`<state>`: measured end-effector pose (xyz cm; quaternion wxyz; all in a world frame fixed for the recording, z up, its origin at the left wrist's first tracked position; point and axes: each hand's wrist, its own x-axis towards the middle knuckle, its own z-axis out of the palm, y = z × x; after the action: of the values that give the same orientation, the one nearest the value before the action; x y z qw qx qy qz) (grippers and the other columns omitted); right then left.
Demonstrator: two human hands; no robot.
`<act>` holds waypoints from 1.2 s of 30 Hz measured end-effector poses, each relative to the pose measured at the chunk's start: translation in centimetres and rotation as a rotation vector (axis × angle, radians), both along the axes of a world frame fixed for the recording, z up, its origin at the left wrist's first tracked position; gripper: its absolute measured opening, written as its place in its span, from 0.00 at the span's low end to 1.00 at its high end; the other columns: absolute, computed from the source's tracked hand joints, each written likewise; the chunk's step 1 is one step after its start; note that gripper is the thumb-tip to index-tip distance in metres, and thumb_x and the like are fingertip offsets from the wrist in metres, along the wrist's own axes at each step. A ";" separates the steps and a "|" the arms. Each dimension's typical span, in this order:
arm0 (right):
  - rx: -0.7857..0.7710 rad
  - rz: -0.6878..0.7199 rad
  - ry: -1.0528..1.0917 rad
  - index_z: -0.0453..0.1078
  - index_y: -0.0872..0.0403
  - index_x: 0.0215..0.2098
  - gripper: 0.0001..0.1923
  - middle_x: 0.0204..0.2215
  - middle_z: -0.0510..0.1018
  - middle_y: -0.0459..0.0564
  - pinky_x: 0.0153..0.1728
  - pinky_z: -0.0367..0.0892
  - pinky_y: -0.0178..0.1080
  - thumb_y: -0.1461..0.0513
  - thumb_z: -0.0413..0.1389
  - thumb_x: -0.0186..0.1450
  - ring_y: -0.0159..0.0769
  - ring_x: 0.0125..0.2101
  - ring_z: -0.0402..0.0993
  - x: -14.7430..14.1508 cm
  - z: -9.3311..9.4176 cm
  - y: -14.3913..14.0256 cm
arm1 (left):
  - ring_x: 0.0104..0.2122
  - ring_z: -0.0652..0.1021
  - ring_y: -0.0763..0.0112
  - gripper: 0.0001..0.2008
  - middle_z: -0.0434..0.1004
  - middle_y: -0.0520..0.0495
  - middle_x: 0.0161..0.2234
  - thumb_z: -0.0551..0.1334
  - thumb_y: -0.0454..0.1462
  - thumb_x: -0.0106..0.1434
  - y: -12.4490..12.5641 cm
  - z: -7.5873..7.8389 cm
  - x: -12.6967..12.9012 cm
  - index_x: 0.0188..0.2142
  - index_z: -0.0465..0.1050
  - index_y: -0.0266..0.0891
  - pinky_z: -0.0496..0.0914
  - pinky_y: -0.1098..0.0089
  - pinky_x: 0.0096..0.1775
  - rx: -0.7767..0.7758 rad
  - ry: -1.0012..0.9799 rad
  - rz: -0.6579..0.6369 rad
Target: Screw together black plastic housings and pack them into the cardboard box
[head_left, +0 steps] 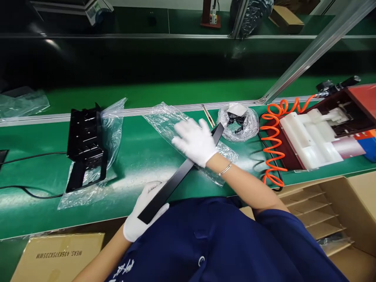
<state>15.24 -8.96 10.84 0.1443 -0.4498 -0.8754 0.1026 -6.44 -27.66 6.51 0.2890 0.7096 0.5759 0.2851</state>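
A long, narrow black bar slants across the front of the green bench. My left hand, in a white glove, is closed around its near end, with the thumb hidden in part. Spread and stretched out, the gloved fingers of my right hand lie over the upper part of the bar. Beneath that hand and the bar is a clear plastic bag. A gold-coloured cutter or tweezers-like tool lies just beyond my right hand. Beside it sits a plastic bag with small black parts.
To the left, a black metal bracket rests on clear plastic. On the right are a coiled orange air hose and a dark red fixture with white blocks. Cardboard boxes stand below the bench edge. A metal post rises at right.
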 end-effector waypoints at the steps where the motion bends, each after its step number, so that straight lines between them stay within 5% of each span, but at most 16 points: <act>1: -0.014 -0.118 0.008 0.68 0.51 0.65 0.30 0.62 0.74 0.55 0.72 0.50 0.63 0.45 0.37 0.78 0.50 0.64 0.64 0.1 -0.2 0.0 | 0.45 0.81 0.54 0.18 0.76 0.43 0.45 0.63 0.43 0.65 0.1 0.2 0.1 0.54 0.76 0.45 0.81 0.56 0.47 -0.004 0.004 -0.004; 3: -0.025 -0.251 0.029 0.68 0.54 0.65 0.33 0.62 0.73 0.58 0.70 0.52 0.64 0.44 0.38 0.78 0.53 0.63 0.65 0.2 -0.4 -0.2 | 0.44 0.81 0.54 0.17 0.76 0.43 0.43 0.63 0.43 0.66 0.3 0.7 0.4 0.54 0.76 0.45 0.81 0.56 0.46 -0.026 0.025 -0.018; 6: 0.046 0.089 0.055 0.68 0.48 0.64 0.33 0.64 0.73 0.51 0.70 0.54 0.61 0.40 0.39 0.76 0.50 0.65 0.63 -0.2 -0.6 -0.8 | 0.44 0.81 0.53 0.19 0.76 0.43 0.44 0.63 0.42 0.66 0.6 1.0 0.7 0.55 0.74 0.44 0.81 0.54 0.46 -0.029 0.044 0.002; 8: 0.043 0.163 0.053 0.68 0.46 0.65 0.32 0.64 0.73 0.49 0.72 0.52 0.60 0.40 0.37 0.76 0.48 0.66 0.62 -0.3 -0.5 -0.4 | 0.45 0.81 0.52 0.20 0.76 0.43 0.44 0.63 0.42 0.65 0.6 0.9 0.6 0.56 0.74 0.44 0.80 0.54 0.46 -0.026 0.045 0.003; 12: -0.064 -0.252 0.029 0.66 0.56 0.66 0.35 0.63 0.73 0.58 0.71 0.49 0.64 0.43 0.36 0.77 0.55 0.66 0.61 -0.1 -0.2 0.3 | 0.47 0.80 0.50 0.21 0.76 0.42 0.45 0.63 0.43 0.66 0.2 0.0 0.1 0.58 0.74 0.47 0.80 0.52 0.48 -0.073 0.063 -0.024; 13: -0.042 -0.210 0.037 0.67 0.56 0.65 0.36 0.62 0.73 0.59 0.71 0.51 0.63 0.41 0.37 0.76 0.55 0.65 0.62 -0.3 -0.1 0.0 | 0.48 0.80 0.49 0.21 0.76 0.42 0.46 0.64 0.43 0.66 0.1 -0.2 0.0 0.58 0.74 0.47 0.80 0.51 0.49 -0.079 0.070 -0.012; 16: 0.055 0.254 0.065 0.65 0.46 0.68 0.36 0.67 0.69 0.49 0.71 0.52 0.59 0.36 0.39 0.74 0.50 0.67 0.60 -1.0 0.1 -1.0 | 0.52 0.79 0.48 0.22 0.74 0.41 0.51 0.63 0.43 0.67 -0.2 -0.5 -0.3 0.61 0.70 0.48 0.79 0.49 0.53 -0.066 0.077 0.023; 17: 0.060 0.278 0.068 0.63 0.46 0.69 0.37 0.69 0.67 0.49 0.72 0.51 0.59 0.36 0.38 0.74 0.50 0.68 0.58 -1.0 0.0 -0.8 | 0.52 0.79 0.48 0.22 0.74 0.41 0.51 0.63 0.43 0.68 -0.2 -0.4 -0.3 0.61 0.70 0.48 0.79 0.49 0.53 -0.062 0.074 0.021; 20: -0.034 -0.100 0.031 0.64 0.53 0.69 0.36 0.66 0.70 0.57 0.71 0.50 0.62 0.41 0.37 0.77 0.54 0.67 0.61 -0.3 -0.5 0.7 | 0.50 0.79 0.49 0.22 0.73 0.41 0.48 0.63 0.43 0.68 0.1 0.1 -0.1 0.60 0.69 0.47 0.80 0.51 0.51 -0.057 0.057 -0.002; 22: -0.046 -0.217 0.026 0.62 0.57 0.70 0.37 0.68 0.67 0.60 0.72 0.47 0.63 0.42 0.38 0.77 0.56 0.69 0.57 -0.3 -0.6 0.6 | 0.48 0.80 0.50 0.21 0.72 0.42 0.47 0.63 0.43 0.67 0.4 0.4 0.3 0.58 0.69 0.47 0.81 0.51 0.48 -0.032 0.059 0.003; 26: 0.108 0.359 0.080 0.65 0.46 0.66 0.33 0.63 0.73 0.50 0.70 0.54 0.57 0.39 0.39 0.75 0.47 0.63 0.64 -2.5 -0.2 -2.3 | 0.47 0.80 0.49 0.14 0.74 0.43 0.46 0.62 0.40 0.66 1.0 0.4 0.6 0.52 0.70 0.47 0.80 0.48 0.50 0.018 0.086 -0.009; 27: 0.130 0.403 0.086 0.65 0.46 0.67 0.33 0.63 0.73 0.50 0.70 0.54 0.57 0.40 0.38 0.76 0.47 0.64 0.64 -2.6 -0.1 -2.3 | 0.48 0.80 0.49 0.14 0.74 0.43 0.47 0.62 0.39 0.66 1.0 0.4 0.5 0.52 0.71 0.47 0.79 0.48 0.50 0.036 0.088 -0.006; 28: 0.119 0.337 0.074 0.67 0.48 0.64 0.32 0.60 0.75 0.51 0.68 0.57 0.58 0.41 0.38 0.77 0.48 0.61 0.66 -2.3 0.0 -1.8 | 0.48 0.80 0.49 0.15 0.75 0.43 0.47 0.62 0.39 0.66 1.0 0.5 0.2 0.53 0.71 0.46 0.79 0.48 0.51 0.064 0.088 0.001; 30: 0.053 -0.015 0.040 0.72 0.54 0.58 0.28 0.56 0.77 0.58 0.65 0.58 0.64 0.46 0.40 0.77 0.53 0.58 0.69 0.3 0.0 0.9 | 0.48 0.80 0.49 0.18 0.75 0.42 0.48 0.63 0.38 0.65 0.9 0.9 -0.8 0.55 0.71 0.45 0.79 0.48 0.49 0.156 0.072 0.011; 32: 0.041 -0.373 0.113 0.68 0.61 0.63 0.31 0.63 0.71 0.66 0.69 0.50 0.69 0.47 0.46 0.75 0.61 0.66 0.62 4.7 -0.3 4.1 | 0.47 0.80 0.50 0.18 0.76 0.42 0.47 0.63 0.37 0.65 0.8 1.7 -2.1 0.55 0.71 0.44 0.79 0.50 0.48 0.236 0.054 -0.003; 36: -0.065 -0.472 0.643 0.62 0.59 0.71 0.40 0.71 0.63 0.62 0.78 0.41 0.58 0.41 0.47 0.72 0.53 0.74 0.54 13.2 -1.6 6.7 | 0.47 0.80 0.52 0.17 0.77 0.41 0.48 0.63 0.35 0.65 1.0 3.2 -4.0 0.54 0.73 0.44 0.80 0.52 0.48 0.291 0.021 0.000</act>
<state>28.43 -2.26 9.21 0.4162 -0.5879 -0.6545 0.2300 -10.48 -26.69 9.68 0.1771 0.7469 0.5314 0.3583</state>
